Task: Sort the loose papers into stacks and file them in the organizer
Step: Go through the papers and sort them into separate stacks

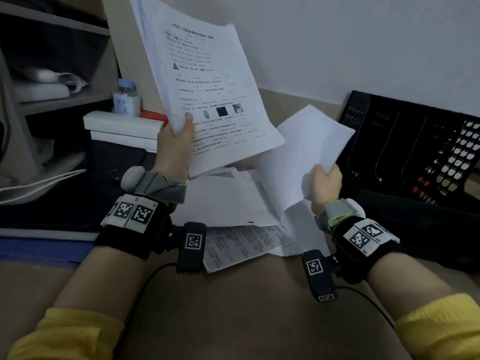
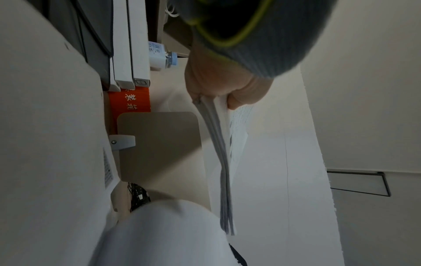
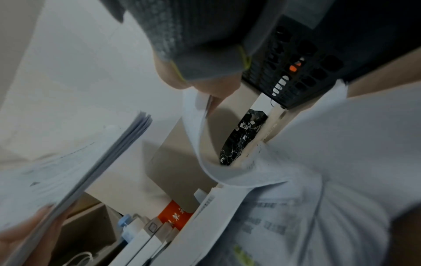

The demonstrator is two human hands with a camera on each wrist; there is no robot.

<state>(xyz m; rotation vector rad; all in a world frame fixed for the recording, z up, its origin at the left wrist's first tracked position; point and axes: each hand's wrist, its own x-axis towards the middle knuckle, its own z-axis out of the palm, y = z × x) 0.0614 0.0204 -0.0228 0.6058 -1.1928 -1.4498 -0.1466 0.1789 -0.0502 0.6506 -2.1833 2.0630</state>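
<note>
My left hand (image 1: 176,137) grips a thick stack of printed sheets (image 1: 207,81) by its lower left corner and holds it upright above the desk; the left wrist view shows the stack's edge (image 2: 222,162) pinched between thumb and fingers (image 2: 241,97). My right hand (image 1: 326,180) pinches a blank-looking white sheet (image 1: 309,152), lifted and curled (image 3: 200,144) off the pile. More loose papers (image 1: 233,211) lie on the desk between my wrists, one with printed text (image 1: 244,245). The black slotted organizer (image 1: 415,146) lies at the right against the wall.
White flat boxes (image 1: 124,126) are stacked at the left with an orange box (image 1: 153,115) and a small bottle (image 1: 126,100) behind them. Open shelves (image 1: 52,74) stand at far left. A dark pad (image 1: 78,178) and a white cable (image 1: 39,183) lie on the left.
</note>
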